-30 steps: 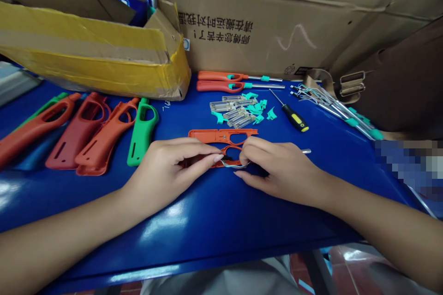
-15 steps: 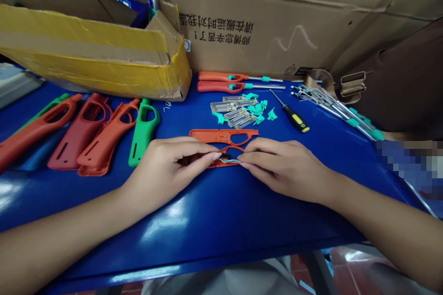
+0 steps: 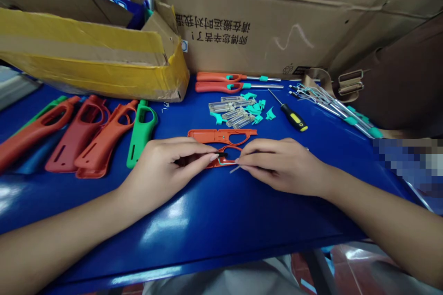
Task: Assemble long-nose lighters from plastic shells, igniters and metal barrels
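Observation:
My left hand (image 3: 180,161) is closed, pinching a small black part (image 3: 222,153) between thumb and forefinger. A thin greenish-white wire (image 3: 226,163) runs from near that part to my right hand (image 3: 277,161). The fingertips of my right hand are pressed together on the wire, and a short pale thin end (image 3: 235,169) sticks out below them. Under both hands lies an orange lighter half-shell (image 3: 232,148), partly hidden by my fingers. Just behind it rests another orange half-shell (image 3: 204,136), its inner side up.
Several coloured lighter shells (image 3: 98,140) lie at left. Behind are clear fuel tanks (image 3: 238,113), teal triggers (image 3: 254,109), a screwdriver (image 3: 293,117) and two lighters (image 3: 221,86). Metal tubes with wires (image 3: 341,106) lie at right. A taped carton (image 3: 104,73) stands back left.
My right fingers have shifted slightly along the wire, and a pale thin end now shows below them. More of the black part is visible at my left fingertips.

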### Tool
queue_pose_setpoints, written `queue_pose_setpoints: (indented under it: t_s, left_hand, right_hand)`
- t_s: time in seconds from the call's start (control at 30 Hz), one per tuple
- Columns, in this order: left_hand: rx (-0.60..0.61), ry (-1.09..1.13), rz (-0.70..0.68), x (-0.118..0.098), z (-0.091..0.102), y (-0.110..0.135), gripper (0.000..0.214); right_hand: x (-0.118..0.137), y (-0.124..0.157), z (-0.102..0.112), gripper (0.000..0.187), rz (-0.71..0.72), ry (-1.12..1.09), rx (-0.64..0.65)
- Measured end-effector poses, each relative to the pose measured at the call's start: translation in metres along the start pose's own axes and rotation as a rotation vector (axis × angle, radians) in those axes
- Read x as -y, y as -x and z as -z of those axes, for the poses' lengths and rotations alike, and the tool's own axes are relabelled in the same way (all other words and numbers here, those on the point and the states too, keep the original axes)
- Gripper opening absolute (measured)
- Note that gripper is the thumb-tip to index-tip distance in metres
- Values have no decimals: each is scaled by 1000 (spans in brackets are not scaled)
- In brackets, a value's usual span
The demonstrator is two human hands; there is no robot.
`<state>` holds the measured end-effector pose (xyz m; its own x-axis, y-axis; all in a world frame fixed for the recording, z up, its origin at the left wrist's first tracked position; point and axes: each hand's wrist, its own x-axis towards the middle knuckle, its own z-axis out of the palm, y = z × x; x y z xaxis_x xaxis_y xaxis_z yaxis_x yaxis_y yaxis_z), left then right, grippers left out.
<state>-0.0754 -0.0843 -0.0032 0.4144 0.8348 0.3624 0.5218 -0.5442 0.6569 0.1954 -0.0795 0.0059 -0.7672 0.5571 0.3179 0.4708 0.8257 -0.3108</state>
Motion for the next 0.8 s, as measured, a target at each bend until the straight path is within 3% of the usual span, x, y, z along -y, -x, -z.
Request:
queue_pose_setpoints:
  t_s: [0.1,0.27,0.43,0.8]
  left_hand:
    - [5,0,-13,0,0,-1,11]
    - [16,-10,-29,1,1,-2,11]
    - [17,-51,-63,1,1,-1,9]
    - [17,-21,-101,1,0,-3,11]
  right_hand:
    - [2,-2,3,17,-7,-76,30]
    - [-1,-3,15,19,-140,-153,-68]
    - [-13,-3,25,8,-282,-196,11]
    - [-10,-9,14,12,-509,-347,114]
